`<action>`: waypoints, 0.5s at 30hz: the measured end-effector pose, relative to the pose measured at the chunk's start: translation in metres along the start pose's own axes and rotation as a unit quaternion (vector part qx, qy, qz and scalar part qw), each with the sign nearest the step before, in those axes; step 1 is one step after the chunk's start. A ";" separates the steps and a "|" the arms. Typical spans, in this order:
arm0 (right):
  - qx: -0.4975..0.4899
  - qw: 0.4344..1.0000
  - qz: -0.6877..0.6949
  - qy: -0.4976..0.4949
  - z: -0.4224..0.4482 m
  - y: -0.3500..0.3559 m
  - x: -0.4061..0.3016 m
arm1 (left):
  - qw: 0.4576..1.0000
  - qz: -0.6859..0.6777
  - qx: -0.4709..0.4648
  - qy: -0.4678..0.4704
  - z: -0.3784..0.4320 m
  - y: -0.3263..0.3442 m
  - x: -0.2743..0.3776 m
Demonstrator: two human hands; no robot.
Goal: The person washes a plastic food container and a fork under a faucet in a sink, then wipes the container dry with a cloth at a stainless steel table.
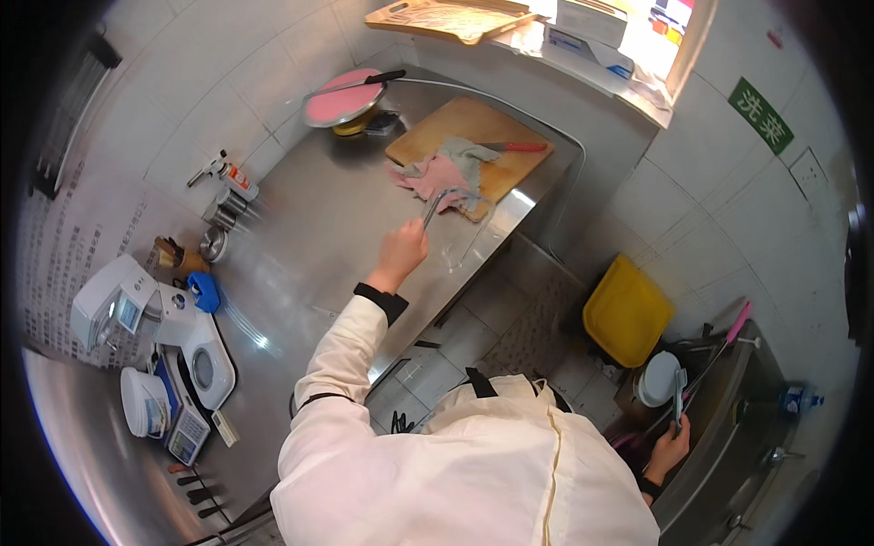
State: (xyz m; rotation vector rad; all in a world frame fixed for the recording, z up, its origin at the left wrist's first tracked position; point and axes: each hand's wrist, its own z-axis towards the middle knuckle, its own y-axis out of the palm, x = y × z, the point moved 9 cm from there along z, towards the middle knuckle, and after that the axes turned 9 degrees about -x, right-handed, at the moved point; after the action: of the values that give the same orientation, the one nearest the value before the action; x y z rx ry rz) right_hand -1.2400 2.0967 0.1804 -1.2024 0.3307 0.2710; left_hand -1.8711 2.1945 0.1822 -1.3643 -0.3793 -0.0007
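Observation:
My left hand (401, 251) is closed around one end of a thin, bent metal frame (431, 207), partly blurred, above the steel worktable (307, 218). Just beyond it, a pink cloth (437, 174) and a grey-green cloth (464, 155) lie crumpled on the wooden cutting board (505, 130). A red-handled knife (522, 147) rests on the board next to them. At the right, my right hand (668, 450) grips a slim greyish flat thing (677, 396) beside the steel sink (710, 437); its exact kind is unclear.
A cake turntable (341, 102) with a pink top carries a long black-handled knife (382, 77). Along the left wall stand a gas torch (239, 179), a white stand mixer (119, 300), a white bucket (143, 403) and a digital scale (189, 437). A yellow bin lid (628, 310) is near the sink.

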 end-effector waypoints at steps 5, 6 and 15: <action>0.009 0.999 0.023 -0.038 0.012 -0.001 -0.002 | 0.925 0.001 0.285 0.250 0.002 -0.159 0.135; -0.001 0.998 0.031 -0.056 0.015 0.001 -0.003 | 0.915 -0.023 0.303 0.264 0.004 -0.183 0.156; 0.036 0.998 0.030 -0.029 0.007 -0.003 0.020 | 0.719 0.018 0.522 0.459 -0.035 -0.288 0.280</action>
State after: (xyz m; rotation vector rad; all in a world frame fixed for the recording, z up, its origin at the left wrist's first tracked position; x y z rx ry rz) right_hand -1.2200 2.1034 0.1775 -1.1132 0.3241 0.3432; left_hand -1.6623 2.1597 0.5254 -0.1165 0.4767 -0.3723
